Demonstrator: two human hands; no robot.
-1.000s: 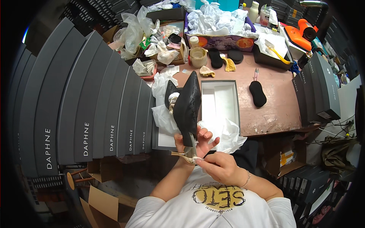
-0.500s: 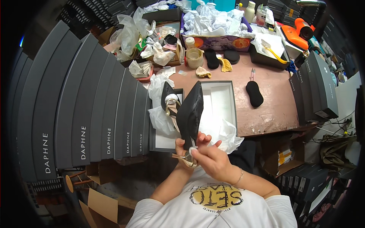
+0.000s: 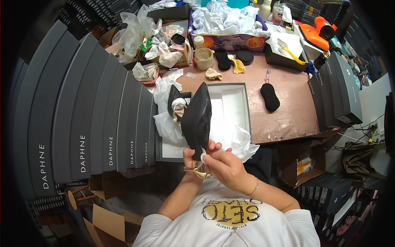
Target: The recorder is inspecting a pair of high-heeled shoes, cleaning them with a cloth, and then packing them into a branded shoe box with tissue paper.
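A black high-heeled shoe (image 3: 196,117) with a pointed toe is held sole up above the box, toe pointing away from me. My left hand (image 3: 189,168) is closed around its heel end, where a gold heel and strap show. At that heel end my right hand (image 3: 228,169) pinches a small white wad (image 3: 203,154) against the shoe. Whether the wad is cotton or cloth cannot be made out. The matching shoe (image 3: 174,94), stuffed with white paper, lies at the left of the open shoebox (image 3: 247,109). White tissue paper (image 3: 242,142) spills over the box's sides.
Tall stacks of dark shoeboxes (image 3: 68,111) wall off the left; more shoeboxes (image 3: 335,92) stand at the right. On the table are a black sponge (image 3: 270,97), tweezers (image 3: 268,76), a jar (image 3: 204,59), yellow cloth scraps (image 3: 238,66) and a carton of crumpled paper (image 3: 230,43).
The whole view has shifted slightly. The shoe's sole is turned a little more toward me, and the right hand keeps the white wad at the heel end.
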